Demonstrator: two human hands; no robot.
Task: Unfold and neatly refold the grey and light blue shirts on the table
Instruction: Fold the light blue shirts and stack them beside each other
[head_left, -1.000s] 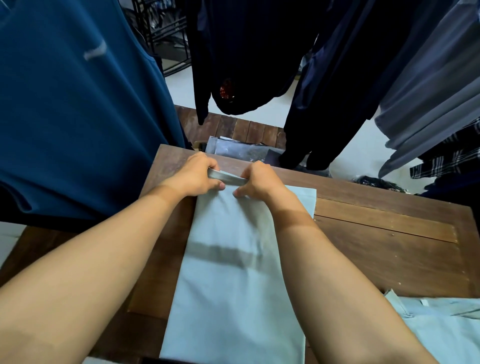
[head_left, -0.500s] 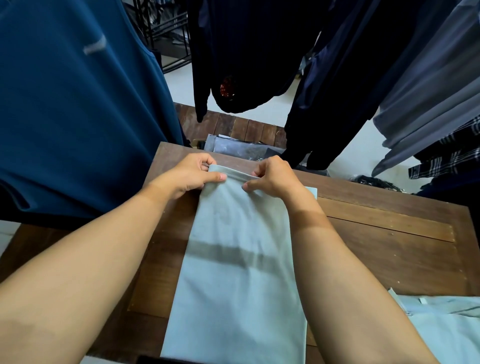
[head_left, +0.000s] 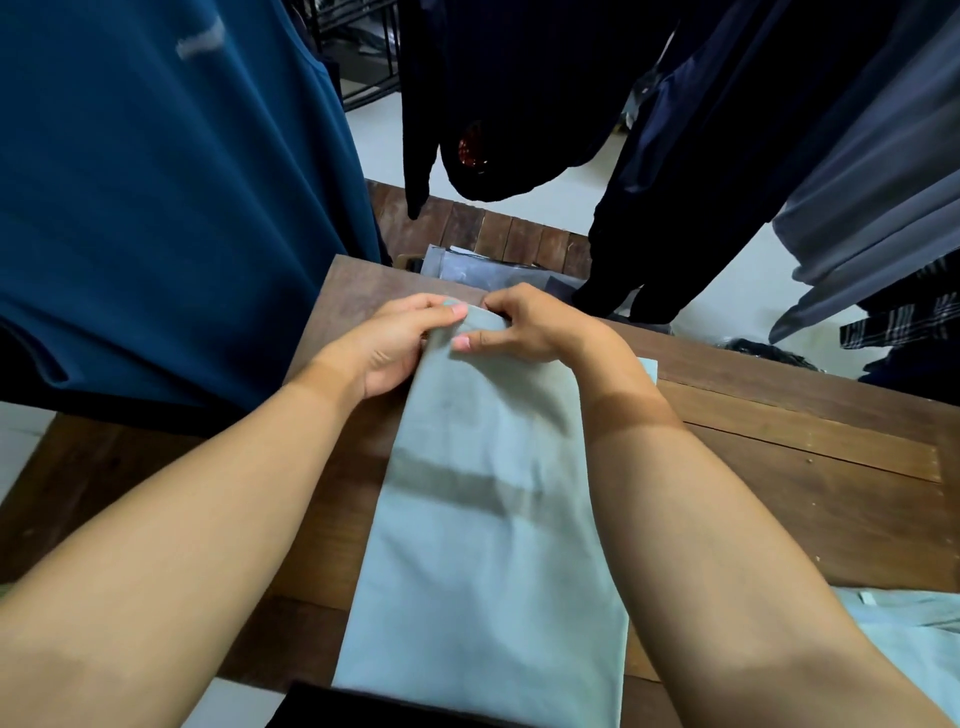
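A light blue shirt (head_left: 488, 545) lies folded into a long narrow strip down the middle of the wooden table (head_left: 810, 483). Its near end hangs over the table's front edge. At the far end, my left hand (head_left: 400, 343) pinches the top edge of the cloth between thumb and fingers. My right hand (head_left: 530, 322) grips the same edge just to the right, fingers curled over it. A second pale shirt (head_left: 914, 644) lies at the table's near right corner, partly cut off by the frame.
Hanging garments crowd the space: a teal shirt (head_left: 171, 197) at the left, dark ones (head_left: 519, 88) ahead, grey and checked ones (head_left: 883, 197) at the right. Folded grey cloth (head_left: 467, 270) lies beyond the table's far edge on a slatted wooden bench.
Both hands have drawn closer together on the shirt's far edge and lifted it slightly off the table. The view has shifted a little.
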